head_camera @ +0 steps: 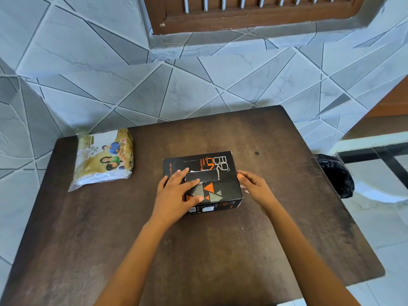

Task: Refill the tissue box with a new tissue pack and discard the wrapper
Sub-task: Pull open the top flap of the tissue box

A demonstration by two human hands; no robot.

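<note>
- Tissue box (pixel 223 191), black with orange print, near the middle of the table (pixel 220 257); top slot dark, no tissue showing.
- Left hand (pixel 176 195) spread flat on the lid, fingers over the slot's left end; right hand (pixel 254 188) loosely open, fingertips touching the box's right end.
- Tissue pack (pixel 103 157) near the far left corner, sealed in its wrapper, well apart from the box.
- Black-lined bin (pixel 335 175) past the right edge.
- Seemingly barely begun: box to open, pack to unwrap and load, wrapper to bin.
</note>
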